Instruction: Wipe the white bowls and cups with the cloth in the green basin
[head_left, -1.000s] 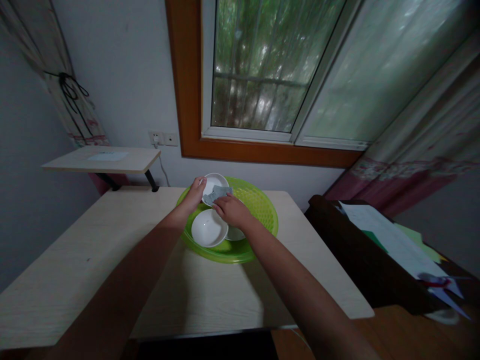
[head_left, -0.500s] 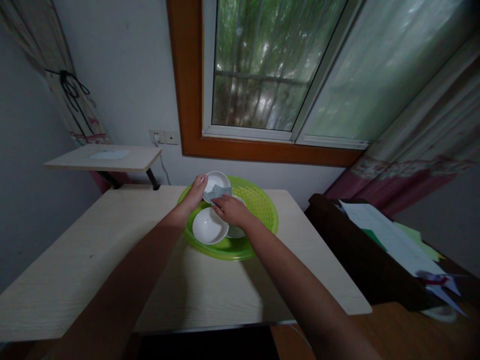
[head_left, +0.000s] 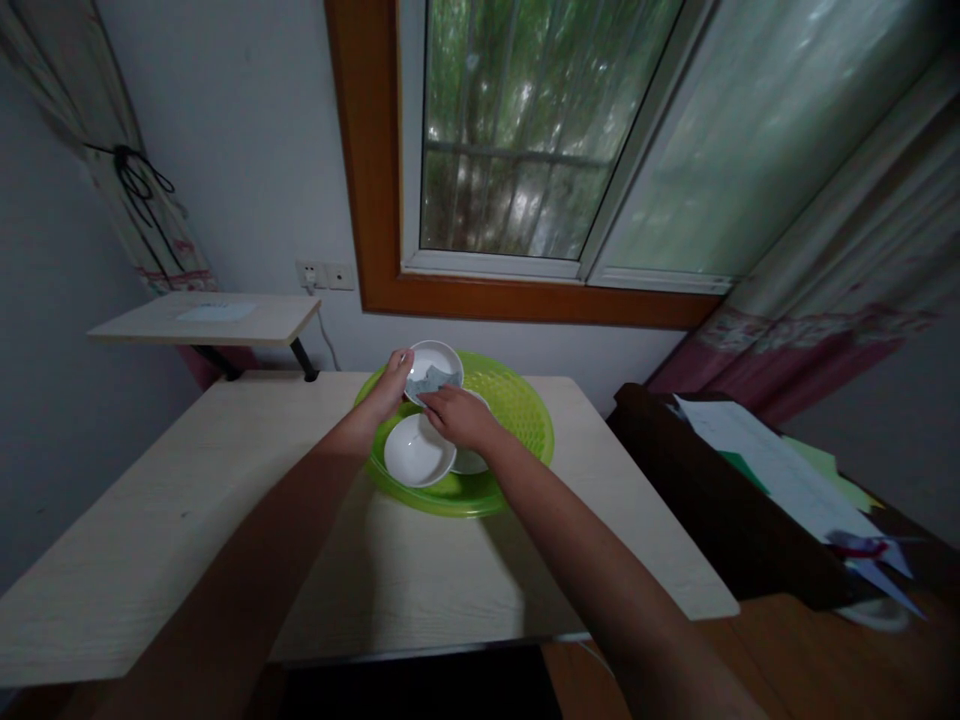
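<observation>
Left hand (head_left: 391,385) grips bowl (head_left: 435,358) above basket's rim (head_left: 469,509).

The bare left hand (head_left: 391,385) grips a round white glossy bowl (head_left: 437,357) at its nine o'clock edge; the bare right hand (head_left: 459,415) presses a crumpled grey cloth (head_left: 433,380) inside, towards six o'clock. Below, a round green plastic basket (head_left: 517,410) bears two more white bowls, one at about eight o'clock.

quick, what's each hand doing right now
Left hand: closed on the rim of the upper white bowl.
Right hand: closed on the grey cloth, pressing it at that bowl.
</observation>
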